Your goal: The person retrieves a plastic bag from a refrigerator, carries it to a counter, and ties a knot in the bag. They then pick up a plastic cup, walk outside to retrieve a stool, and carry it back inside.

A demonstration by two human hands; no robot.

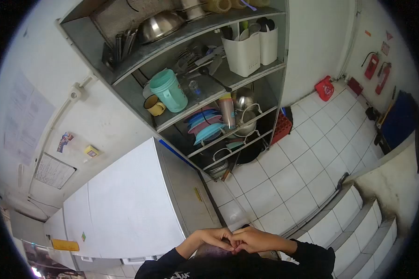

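Both hands meet at the bottom middle, close against the dark clothing with black sleeves. My left hand comes in from the left, its fingers curled toward the other hand. From the right, my right hand touches it, fingers bent and pressed together at the fingertips. Anything between the fingers is hidden or too small to name. Beyond the hands lies the white tiled floor, with a pale translucent container just above them.
A metal shelf rack holds a turquoise jug, a yellow mug, white utensil baskets and bowls. A white freezer stands left. Tiled steps are lower right, a red bag by the wall, fire extinguishers upper right.
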